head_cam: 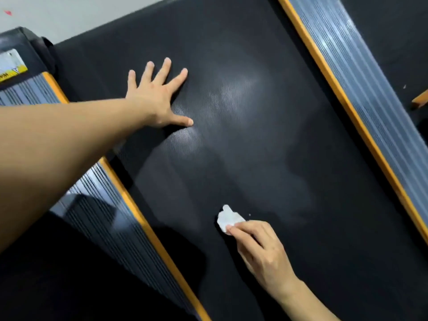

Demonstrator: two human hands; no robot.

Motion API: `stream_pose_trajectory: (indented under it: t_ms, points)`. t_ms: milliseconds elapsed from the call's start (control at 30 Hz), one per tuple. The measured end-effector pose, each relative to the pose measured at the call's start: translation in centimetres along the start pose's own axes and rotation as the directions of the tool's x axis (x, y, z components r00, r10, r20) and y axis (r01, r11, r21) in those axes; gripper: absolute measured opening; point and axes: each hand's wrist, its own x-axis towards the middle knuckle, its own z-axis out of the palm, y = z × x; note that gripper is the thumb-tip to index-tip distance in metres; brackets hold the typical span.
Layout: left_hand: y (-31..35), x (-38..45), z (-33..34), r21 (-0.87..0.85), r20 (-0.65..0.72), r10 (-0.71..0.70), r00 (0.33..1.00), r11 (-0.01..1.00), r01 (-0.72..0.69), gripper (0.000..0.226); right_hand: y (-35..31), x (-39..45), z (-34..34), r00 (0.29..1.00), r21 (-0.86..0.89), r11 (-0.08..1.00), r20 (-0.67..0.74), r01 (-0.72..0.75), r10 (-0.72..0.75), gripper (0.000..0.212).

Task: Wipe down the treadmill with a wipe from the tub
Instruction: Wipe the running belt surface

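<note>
Count: one treadmill belt [266,140], two orange-edged ribbed side rails [361,93], one white wipe [229,219] | Left hand [159,96]: fingers spread straight, palm flat on the belt | Right hand [259,249]: fingertips pinched the crumpled wipe against the belt, near its lower middle

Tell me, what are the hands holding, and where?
The right hand pinches a small white wipe by its near edge with its fingers. The left hand holds nothing; it lies flat on the belt.
</note>
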Motion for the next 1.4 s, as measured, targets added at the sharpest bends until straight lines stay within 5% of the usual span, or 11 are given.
stream_pose_trajectory:
  t_ms: [267, 533, 600, 700, 767, 1100, 1267, 1400]
  points:
    - [0.8, -2.6, 1.5, -0.012, -0.053, -0.027, 0.998, 1.0, 0.027, 0.103, 2.7, 4.2, 0.1, 0.99, -0.065, 0.996, -0.121, 0.065, -0.072, 0.023]
    - [0.4, -5.9, 2.4, 0.003, -0.006, 0.011, 1.0, 1.0, -0.011, 0.088, 5.8, 17.0, -1.3, 0.975, 0.02, 0.993, -0.189, -0.118, 0.12, 0.018]
    - [0.2, -6.3, 2.8, 0.009, -0.008, 0.016, 1.0, 1.0, -0.016, 0.086, 5.7, 18.8, -3.3, 0.906, 0.198, 0.956, -0.324, -0.217, 0.272, 0.02]
    - [0.0, -6.8, 3.1, 0.017, 0.001, 0.016, 1.0, 1.0, -0.016, 0.085, 6.5, 19.2, -7.5, 0.653, 0.355, 0.876, -0.585, -0.327, 0.481, 0.024]
    - [0.1, -6.8, 3.2, 0.024, -0.008, 0.017, 1.0, 1.0, -0.017, 0.084, 7.3, 17.0, -8.5, 0.574, 0.364, 0.829, -0.599, -0.425, 0.558, 0.026]
    - [0.0, -6.8, 3.9, 0.047, -0.036, 0.02, 0.999, 0.999, -0.018, 0.083, 7.0, 5.5, -2.1, 0.781, 0.074, 0.874, -0.418, -0.479, 0.464, 0.03]
    - [0.0, -6.7, 3.7, 0.04, -0.044, 0.03, 0.999, 0.999, -0.029, 0.083, 5.6, 9.9, -0.2, 0.943, -0.017, 0.994, -0.317, -0.112, 0.1, 0.031]
    - [-0.3, -7.1, 3.4, 0.09, -0.091, 0.049, 0.995, 0.995, -0.041, 0.084, 5.4, 11.8, 1.2, 0.939, -0.065, 0.994, -0.34, -0.083, 0.056, 0.033]
